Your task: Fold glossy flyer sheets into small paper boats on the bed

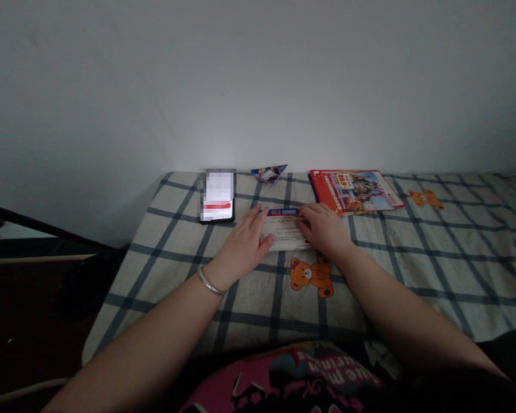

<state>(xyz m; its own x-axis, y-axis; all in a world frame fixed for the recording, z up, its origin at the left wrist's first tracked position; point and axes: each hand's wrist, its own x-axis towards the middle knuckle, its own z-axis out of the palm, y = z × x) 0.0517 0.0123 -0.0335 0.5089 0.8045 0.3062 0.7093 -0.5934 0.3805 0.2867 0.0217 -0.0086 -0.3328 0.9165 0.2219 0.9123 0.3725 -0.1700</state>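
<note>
A printed paper sheet (284, 232) lies on the checked cloth in front of me, with a blue folded strip along its far edge. My left hand (247, 238) is on its left end, fingers at the far corner and thumb on the near part. At the right end, my right hand (327, 229) grips the far edge with bent fingers, the thumb on the paper. The undersides of both hands' fingertips are partly hidden. Beyond the sheet, close to the wall, stands a small folded paper boat (269, 174) in printed colours.
A lit phone (217, 198) is at the back left, its screen partly blurred. To the back right lies a stack of red printed flyers (356, 192). The checked cloth (249, 310) with teddy bear prints covers the surface, which meets a pale wall (258, 80).
</note>
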